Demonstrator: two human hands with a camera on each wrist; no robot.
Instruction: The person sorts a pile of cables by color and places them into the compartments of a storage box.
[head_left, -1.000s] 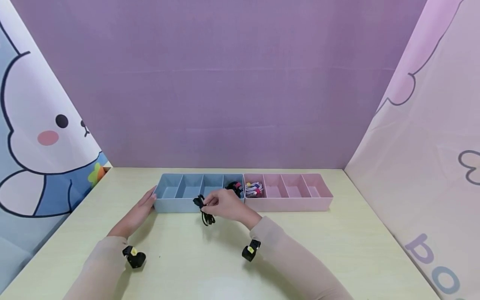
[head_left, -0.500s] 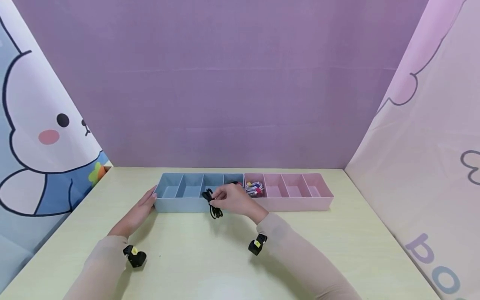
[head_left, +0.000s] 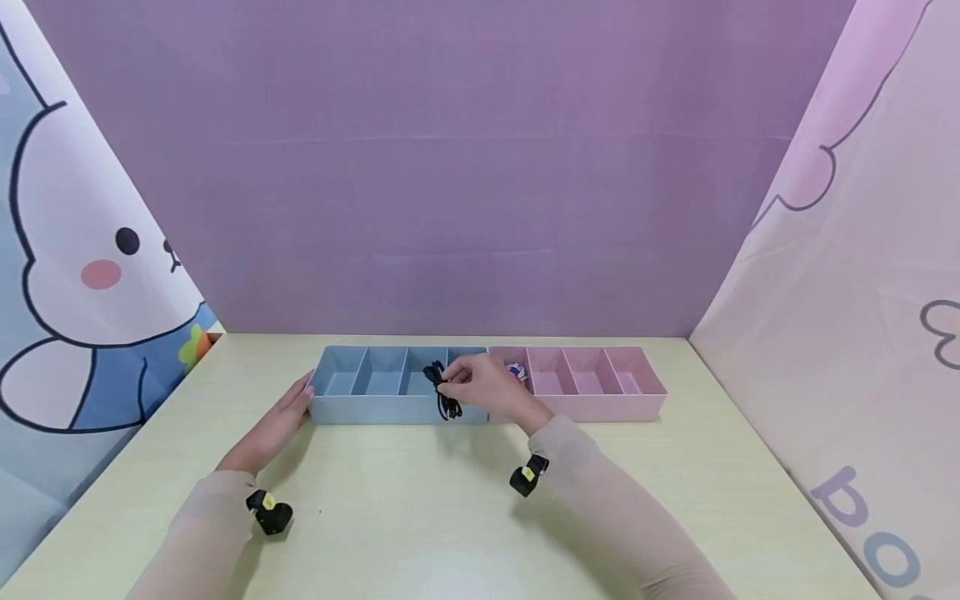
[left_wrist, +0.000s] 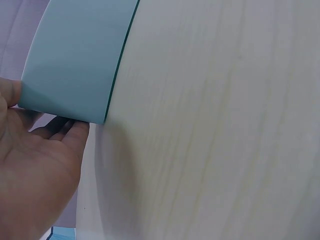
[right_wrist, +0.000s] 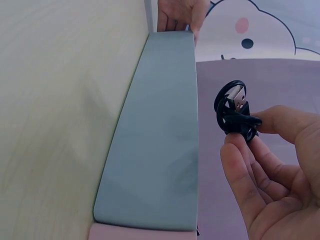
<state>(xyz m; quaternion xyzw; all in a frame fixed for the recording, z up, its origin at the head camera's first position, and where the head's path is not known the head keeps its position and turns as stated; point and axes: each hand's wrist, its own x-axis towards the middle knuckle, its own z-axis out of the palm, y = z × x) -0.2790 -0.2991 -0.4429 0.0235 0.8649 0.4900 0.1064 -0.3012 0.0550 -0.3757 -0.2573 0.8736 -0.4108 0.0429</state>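
Note:
My right hand [head_left: 487,386] pinches a coiled black USB cable [right_wrist: 235,112] between thumb and fingertips. A metal USB plug shows on the bundle in the right wrist view. In the head view the cable overlaps the front wall and third compartment of the blue divided box [head_left: 375,410]; the hand covers much of the fourth. My left hand [head_left: 273,425] rests against the left end of this box, its fingers at the end wall and its thumb by the top rim in the left wrist view. A pink divided box [head_left: 585,408] adjoins the blue one on the right.
In the pink box's leftmost compartment a white cable bundle [head_left: 517,372] shows partly behind my right hand. Both boxes stand near the back of the pale wooden table [head_left: 405,517]. A purple backdrop [head_left: 450,167] rises behind, with printed cloths on both sides.
My right hand has moved right and further back with the black cable, from before the box's front wall to its rim, covering the compartment with dark bundles. The left hand stays put.

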